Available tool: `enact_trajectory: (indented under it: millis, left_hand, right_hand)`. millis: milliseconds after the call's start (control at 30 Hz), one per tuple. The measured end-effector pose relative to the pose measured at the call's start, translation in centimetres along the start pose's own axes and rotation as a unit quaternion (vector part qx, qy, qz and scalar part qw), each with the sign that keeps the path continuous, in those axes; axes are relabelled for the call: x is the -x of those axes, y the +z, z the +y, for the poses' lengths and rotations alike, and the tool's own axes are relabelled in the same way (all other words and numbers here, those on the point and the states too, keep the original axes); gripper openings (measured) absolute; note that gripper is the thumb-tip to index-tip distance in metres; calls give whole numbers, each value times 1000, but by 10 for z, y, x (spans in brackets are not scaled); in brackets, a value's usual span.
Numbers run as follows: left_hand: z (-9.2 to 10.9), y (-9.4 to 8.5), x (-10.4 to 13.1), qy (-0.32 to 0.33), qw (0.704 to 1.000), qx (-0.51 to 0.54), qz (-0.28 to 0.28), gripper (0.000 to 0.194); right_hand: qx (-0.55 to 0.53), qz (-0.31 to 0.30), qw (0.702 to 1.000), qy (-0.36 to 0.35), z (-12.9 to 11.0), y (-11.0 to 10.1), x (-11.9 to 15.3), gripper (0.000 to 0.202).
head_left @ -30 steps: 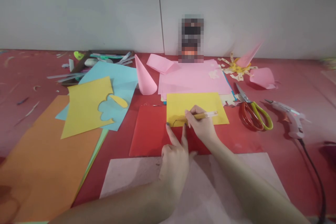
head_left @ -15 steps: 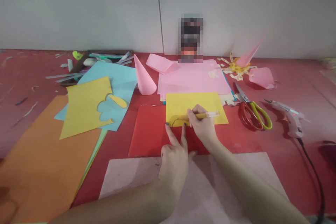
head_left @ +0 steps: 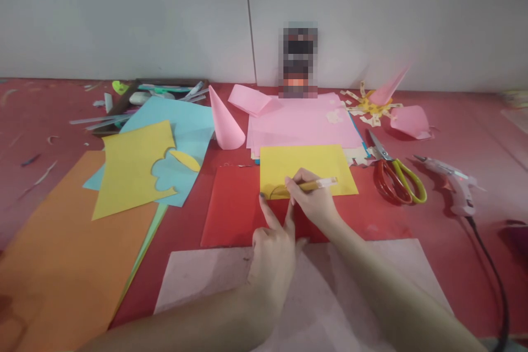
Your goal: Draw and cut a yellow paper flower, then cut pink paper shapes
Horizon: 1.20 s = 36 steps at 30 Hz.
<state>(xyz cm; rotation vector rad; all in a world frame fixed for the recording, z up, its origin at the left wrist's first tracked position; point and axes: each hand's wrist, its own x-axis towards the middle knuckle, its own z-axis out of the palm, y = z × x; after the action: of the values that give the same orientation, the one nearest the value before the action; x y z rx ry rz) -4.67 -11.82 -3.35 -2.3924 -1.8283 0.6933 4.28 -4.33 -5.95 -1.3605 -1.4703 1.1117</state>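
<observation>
We see the right hand (head_left: 313,201) pinching a yellow pen (head_left: 313,185) above a yellow sheet (head_left: 305,157); since half a second ago it has slid slightly leftward, now covering the left hand's middle fingertip. The left hand (head_left: 272,256) keeps its place, unclenched, two fingers spread against the sheet's near edge, the index at its near left corner beside a curved drawn line (head_left: 272,192). The sheet lies across the far edge of a red sheet (head_left: 231,203), mid-bench (head_left: 457,247). To the right, scissors (head_left: 394,176) and a glue gun (head_left: 456,181) stay put. Toward the bench's far edge, marks on pale strips (head_left: 374,120) are too small for us to read; a propped object (head_left: 299,60) is pixelated.
</observation>
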Motion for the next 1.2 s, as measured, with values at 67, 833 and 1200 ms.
enact_trajectory:
  millis: [67, 833, 1200]
  left_hand:
    - [0, 0, 0, -2, 1000, -2, -1, 62]
    - [-1, -1, -2, 13, 1000, -18, -10, 67]
    - [0, 0, -1, 0, 1000, 11, -11, 66]
  right_hand:
    - [5, 6, 1000, -2, 1, 0, 0, 31]
    - [13, 149, 989, -5, 4, -2, 0, 29]
    - [16, 101, 995, -15, 3, 0, 0, 29]
